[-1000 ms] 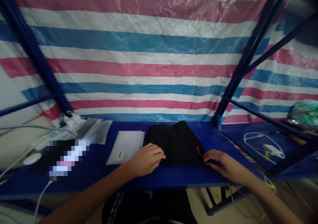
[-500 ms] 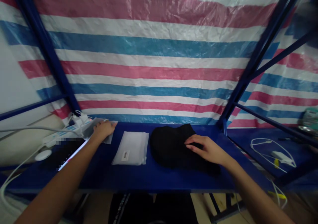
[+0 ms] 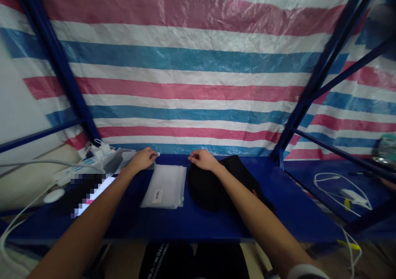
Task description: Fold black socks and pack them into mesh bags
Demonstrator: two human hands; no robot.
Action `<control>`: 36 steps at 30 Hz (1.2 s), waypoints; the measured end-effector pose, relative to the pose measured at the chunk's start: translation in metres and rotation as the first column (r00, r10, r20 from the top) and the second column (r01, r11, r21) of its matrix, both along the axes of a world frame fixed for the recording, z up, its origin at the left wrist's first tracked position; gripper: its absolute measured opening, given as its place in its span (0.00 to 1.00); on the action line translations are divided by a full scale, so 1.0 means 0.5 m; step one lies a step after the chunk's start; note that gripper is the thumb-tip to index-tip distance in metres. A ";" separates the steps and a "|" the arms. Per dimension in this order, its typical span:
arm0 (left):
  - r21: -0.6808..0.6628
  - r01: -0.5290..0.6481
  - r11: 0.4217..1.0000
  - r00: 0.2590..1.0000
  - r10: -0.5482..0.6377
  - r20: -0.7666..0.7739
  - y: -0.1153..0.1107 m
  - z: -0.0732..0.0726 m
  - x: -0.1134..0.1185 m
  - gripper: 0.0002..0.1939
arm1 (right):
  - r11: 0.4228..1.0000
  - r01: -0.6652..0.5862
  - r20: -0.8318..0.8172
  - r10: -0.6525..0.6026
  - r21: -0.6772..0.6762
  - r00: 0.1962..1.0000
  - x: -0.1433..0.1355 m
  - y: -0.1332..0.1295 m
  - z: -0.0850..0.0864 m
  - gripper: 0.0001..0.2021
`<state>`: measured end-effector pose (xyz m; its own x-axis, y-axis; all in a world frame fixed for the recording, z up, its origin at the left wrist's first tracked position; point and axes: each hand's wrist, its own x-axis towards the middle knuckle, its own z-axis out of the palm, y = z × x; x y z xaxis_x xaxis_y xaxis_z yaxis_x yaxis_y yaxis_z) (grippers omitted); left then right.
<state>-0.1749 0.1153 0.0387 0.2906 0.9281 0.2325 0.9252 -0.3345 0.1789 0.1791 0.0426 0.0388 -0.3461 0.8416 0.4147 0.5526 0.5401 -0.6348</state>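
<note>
Both our hands have moved inward, our left hand (image 3: 144, 158) pinching the clear bag (image 3: 124, 157) left of its grip, our right hand (image 3: 204, 160) over the black cloth (image 3: 204, 192), hold unclear; we should keep that pinch off the white pouch (image 3: 165, 184) just nearer us.

Dim light | striped sheet (image 3: 198, 71) glinting (mildly) | frame edges soft, stretched

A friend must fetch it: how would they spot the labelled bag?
On the blue table below the striped sheet, find the black cloth. Just left of it lies a flat, whitish, translucent bag; its small white label with dark print sets it apart from its neighbours.
</note>
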 end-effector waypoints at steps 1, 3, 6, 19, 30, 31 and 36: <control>0.002 0.002 1.000 1.000 -0.002 0.012 0.008 0.002 0.001 0.20 | 1.000 0.013 -0.022 -0.013 -0.013 1.000 -0.009 0.010 -0.010 0.08; 0.002 -0.038 0.999 0.999 0.038 0.003 0.025 0.008 0.009 0.26 | 0.999 0.042 -0.061 -0.043 -0.030 0.997 -0.019 0.023 -0.032 0.10; -0.038 -0.112 0.993 0.993 0.111 -0.039 0.048 0.021 0.028 0.29 | 0.996 0.081 -0.101 -0.085 -0.045 0.991 -0.020 0.024 -0.069 0.13; 0.212 -0.180 0.961 0.980 0.157 0.119 0.033 0.098 0.135 0.17 | 0.988 0.155 -0.192 -0.156 -0.023 0.969 -0.015 0.016 -0.126 0.08; 0.241 0.263 0.934 0.931 -0.312 0.192 -0.130 0.006 0.327 0.09 | 0.942 0.257 -0.084 -0.244 0.217 0.966 -0.002 -0.007 -0.118 0.14; 0.249 0.275 0.929 0.923 -0.328 0.203 -0.136 0.002 0.327 0.09 | 0.945 0.246 -0.061 -0.239 0.216 0.969 0.000 -0.009 -0.115 0.12; 0.299 0.337 0.893 0.895 -0.402 0.192 -0.142 -0.012 0.299 0.09 | 0.953 0.181 0.095 -0.209 0.242 0.973 0.006 -0.034 -0.090 0.13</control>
<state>-0.0252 0.0443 0.0330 0.5055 0.6644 0.5505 0.6633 -0.7073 0.2445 0.1821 0.0256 -0.0063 -0.2435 0.7838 0.5713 0.7253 0.5382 -0.4292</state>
